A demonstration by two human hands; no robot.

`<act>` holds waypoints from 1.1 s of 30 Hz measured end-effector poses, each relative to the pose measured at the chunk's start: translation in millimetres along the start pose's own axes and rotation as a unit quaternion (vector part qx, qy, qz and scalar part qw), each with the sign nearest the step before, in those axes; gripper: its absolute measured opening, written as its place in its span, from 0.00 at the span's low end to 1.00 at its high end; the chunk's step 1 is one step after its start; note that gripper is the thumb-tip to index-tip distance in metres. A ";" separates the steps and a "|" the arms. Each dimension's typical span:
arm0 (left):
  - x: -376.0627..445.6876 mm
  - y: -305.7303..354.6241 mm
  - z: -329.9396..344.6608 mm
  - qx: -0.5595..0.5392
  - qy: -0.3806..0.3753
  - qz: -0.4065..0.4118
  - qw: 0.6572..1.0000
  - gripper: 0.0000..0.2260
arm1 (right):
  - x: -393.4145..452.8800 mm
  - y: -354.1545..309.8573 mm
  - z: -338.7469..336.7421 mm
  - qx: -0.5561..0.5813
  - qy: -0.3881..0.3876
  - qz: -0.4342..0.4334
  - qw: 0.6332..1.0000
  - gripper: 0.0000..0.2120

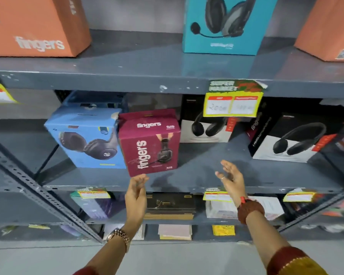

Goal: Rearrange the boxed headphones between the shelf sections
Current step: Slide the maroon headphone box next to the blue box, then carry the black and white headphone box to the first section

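A: Where are your hands right now?

B: Both are raised in front of the middle shelf [197, 175], and neither holds anything. Your left hand [136, 192] has its fingers loosely curled, tips just under the bottom front corner of the maroon box [149, 142]; whether they touch it, I cannot tell. Your right hand [229, 175] is spread open, palm turned toward the left one, over a bare stretch of shelf.

A: And the boxed headphones?

B: The maroon box stands just above your left hand, turned a little at an angle. The blue box [87, 135] is pressed against it, on the far side from your right hand, and it leans. Beyond your right hand, farther back, stands a black-and-white box [205, 126], partly hidden by a yellow price tag [233, 100] hanging from the shelf above. A second black-and-white box [298, 139] sits well out past your right hand, also angled.

A: Anything higher up?

B: On the upper shelf, a teal box [224, 24] stands above your right hand. An orange box [34, 24] sits above and outside your left hand, and another orange box [328, 28] sits far outside your right.

A: On your wrists?

B: A metal watch [119, 237] on the left, a beaded bracelet [250, 211] on the right.
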State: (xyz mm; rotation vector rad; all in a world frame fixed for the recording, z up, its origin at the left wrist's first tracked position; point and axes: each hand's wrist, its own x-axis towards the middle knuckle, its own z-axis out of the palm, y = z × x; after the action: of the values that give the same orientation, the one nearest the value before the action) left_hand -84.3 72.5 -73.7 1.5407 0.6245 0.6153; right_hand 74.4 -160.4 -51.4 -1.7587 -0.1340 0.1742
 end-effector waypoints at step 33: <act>-16.1 101.2 420.4 -0.004 -0.149 -0.026 0.989 0.28 | 153.4 13.2 -325.7 0.007 0.067 -0.013 0.998 0.16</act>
State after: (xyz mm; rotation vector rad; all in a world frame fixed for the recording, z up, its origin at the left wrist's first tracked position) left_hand 204.5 -240.3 3.5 1.5664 0.4324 0.3376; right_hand 287.1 -448.1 -9.6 -1.7481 -0.0578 0.0387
